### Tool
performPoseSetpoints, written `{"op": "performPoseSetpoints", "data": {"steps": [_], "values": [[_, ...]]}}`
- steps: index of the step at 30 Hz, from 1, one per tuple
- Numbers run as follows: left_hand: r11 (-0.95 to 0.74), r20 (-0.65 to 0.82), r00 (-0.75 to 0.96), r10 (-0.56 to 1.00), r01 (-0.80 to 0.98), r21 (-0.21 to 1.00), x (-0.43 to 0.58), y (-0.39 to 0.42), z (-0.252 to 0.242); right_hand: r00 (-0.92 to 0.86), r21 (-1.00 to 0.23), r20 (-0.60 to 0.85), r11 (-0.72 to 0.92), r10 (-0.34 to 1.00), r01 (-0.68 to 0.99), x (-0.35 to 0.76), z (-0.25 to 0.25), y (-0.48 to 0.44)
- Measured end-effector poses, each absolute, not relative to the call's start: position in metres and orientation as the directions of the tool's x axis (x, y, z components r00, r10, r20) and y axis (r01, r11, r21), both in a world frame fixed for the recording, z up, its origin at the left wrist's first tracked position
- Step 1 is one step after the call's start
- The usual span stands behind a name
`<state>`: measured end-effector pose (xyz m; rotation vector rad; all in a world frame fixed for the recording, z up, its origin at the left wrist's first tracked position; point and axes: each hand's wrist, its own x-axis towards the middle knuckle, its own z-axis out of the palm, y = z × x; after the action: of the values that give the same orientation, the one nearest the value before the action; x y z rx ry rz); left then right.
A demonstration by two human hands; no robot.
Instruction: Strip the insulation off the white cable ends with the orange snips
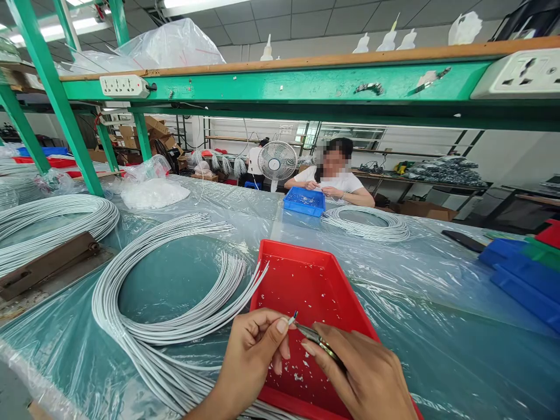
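Between thumb and forefinger, my left hand [258,344] pinches the end of a white cable [291,320], whose dark and blue inner wires stick out at the tip. My right hand [365,367] is closed around a small pair of metal pliers or cutters [321,341]; the exact kind is partly hidden by the fingers. The tool's tip is at the cable end, beside my left thumb. Both hands are over a red tray [350,297] scattered with small white scraps. A large coil of white cables [114,291] lies left of the tray, some ends reaching over its rim.
A metal lever device [48,268] and another cable coil [96,213] are at left. Across the table, a person [335,175] works by a blue tray [305,201] and a coil [367,224]. Blue bins [520,274] stand right. A green shelf [262,87] spans overhead.
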<state>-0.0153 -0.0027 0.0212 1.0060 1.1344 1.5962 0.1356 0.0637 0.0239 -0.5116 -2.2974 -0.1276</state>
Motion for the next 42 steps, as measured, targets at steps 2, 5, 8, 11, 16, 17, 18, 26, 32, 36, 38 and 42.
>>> {"op": "performPoseSetpoints", "data": {"steps": [2,5,8,11,16,17,18,26,32,36,38,42], "values": [[-0.165,0.104,-0.264,0.959,-0.218,0.962,-0.015,-0.003,0.022,-0.619,-0.121,0.724,0.939,0.305,0.322,0.136,0.023,0.062],[-0.167,0.102,-0.276,0.956,-0.221,0.961,-0.014,-0.004,0.021,-0.548,-0.354,0.696,0.886,0.464,0.300,0.136,0.022,0.060],[-0.173,0.106,-0.286,0.952,-0.220,0.960,-0.012,-0.004,0.019,-0.449,-0.613,0.611,0.749,0.652,0.252,0.134,0.022,0.060],[-0.170,0.105,-0.287,0.952,-0.214,0.962,-0.008,-0.005,0.017,-0.391,-0.768,0.526,0.620,0.755,0.162,0.129,0.022,0.058],[-0.175,0.144,-0.260,0.955,-0.101,0.979,-0.003,-0.009,0.017,-0.412,-0.910,0.346,0.408,0.843,0.072,0.119,0.023,0.049],[-0.174,0.150,-0.253,0.956,-0.078,0.982,-0.003,-0.009,0.017,-0.393,-0.935,0.320,0.355,0.862,0.020,0.119,0.023,0.049],[-0.169,0.149,-0.245,0.958,-0.063,0.984,-0.002,-0.010,0.017,-0.364,-0.954,0.289,0.296,0.885,-0.038,0.120,0.024,0.050],[-0.148,0.117,-0.188,0.975,-0.157,0.976,-0.004,-0.011,0.018,-0.468,-0.979,0.201,0.197,0.860,-0.059,0.130,0.033,0.061],[-0.127,0.107,-0.087,0.990,-0.286,0.950,-0.007,-0.007,0.020,-0.557,-0.956,0.229,0.291,0.798,0.025,0.122,0.030,0.055],[-0.116,0.107,-0.054,0.993,-0.214,0.970,-0.009,-0.005,0.020,-0.470,-0.848,0.399,0.511,0.787,0.138,0.121,0.025,0.047],[-0.133,0.126,-0.071,0.990,-0.113,0.985,-0.010,-0.006,0.019,-0.482,-0.796,0.447,0.581,0.754,0.172,0.122,0.026,0.043],[-0.167,0.184,-0.096,0.978,0.166,0.972,-0.008,-0.008,0.016,-0.254,-0.770,0.504,0.563,0.825,0.301,0.134,0.040,0.055]]}}
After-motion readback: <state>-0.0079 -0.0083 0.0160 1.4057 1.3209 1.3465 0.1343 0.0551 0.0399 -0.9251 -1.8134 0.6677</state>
